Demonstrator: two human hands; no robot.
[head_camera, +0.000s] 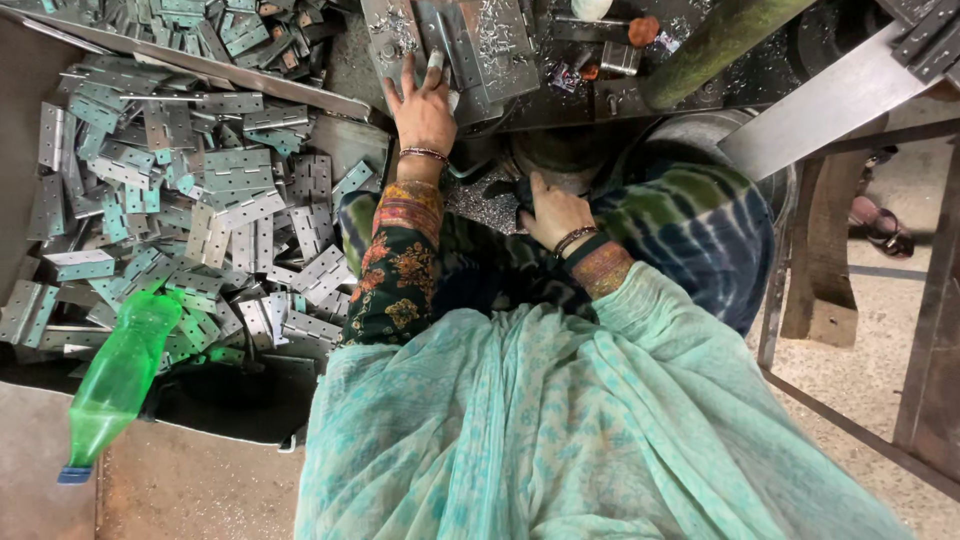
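We laid our left hand (424, 108) flat, fingers spread, on the metal plate (478, 45) of the machine surface, right of the heap of hinges (200, 210). Our right hand (553, 212) rested below the plate, grip unclear. Steady pressure seemed best.

- A heap of hinges (200, 210) lies left, in a tray (30, 120).
- A bottle (120, 375) lies near the heap's near edge.
- The left hand (425, 110) rests far on the machine surface (560, 100); the right hand (555, 212) lies nearer, right of it.

Left hand (424, 108) outstretched, right hand (553, 213) curled
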